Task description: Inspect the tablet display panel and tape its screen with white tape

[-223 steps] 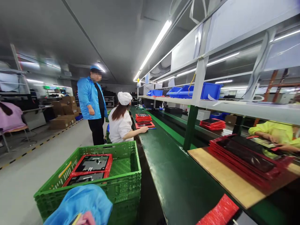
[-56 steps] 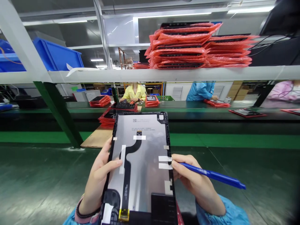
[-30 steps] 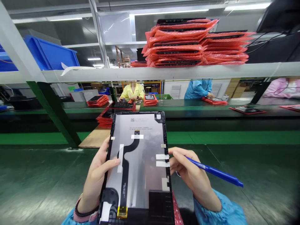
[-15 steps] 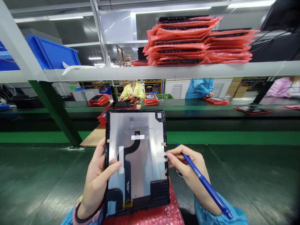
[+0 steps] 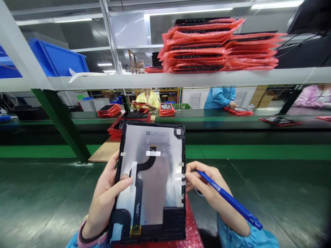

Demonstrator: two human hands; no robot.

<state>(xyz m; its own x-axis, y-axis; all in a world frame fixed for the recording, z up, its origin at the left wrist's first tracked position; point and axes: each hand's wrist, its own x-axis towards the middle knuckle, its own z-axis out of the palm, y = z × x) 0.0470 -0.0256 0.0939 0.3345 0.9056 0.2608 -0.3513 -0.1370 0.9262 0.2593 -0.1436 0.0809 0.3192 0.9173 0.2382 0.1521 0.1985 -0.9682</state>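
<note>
In the head camera's view, here's the tablet screen (image 5: 155,182), back side facing up, in the lower middle of the frame, right between the two hands and tilted up towards the camera; the left hand (image 5: 107,193) has it by its left edge, thumb stretched flat across the back and landing on a long strip of white tape (image 5: 134,168), the other fingers tucked behind and out of sight; that's a firm grip, closed on the frame, with the black ribbon cable (image 5: 139,196) running just right of the thumb tip; over on the right side, the right hand (image 5: 210,184) comes in with its thumb and forefinger drawn nearly together at the screen's right edge, just beside the short white tapes (image 5: 179,177); whether they pinch a tape or only touch the edge, I can't tell; the same hand carries a blue pen (image 5: 230,199), lodged between thumb and forefinger, slanting away to the lower right; below the screen, red bubble wrap (image 5: 190,227) shows at the bottom of the frame; the green table (image 5: 263,196) spreads out either side, and a tall stack of red packets (image 5: 196,48) sits on the shelf (image 5: 155,80), upper right of centre.
</note>
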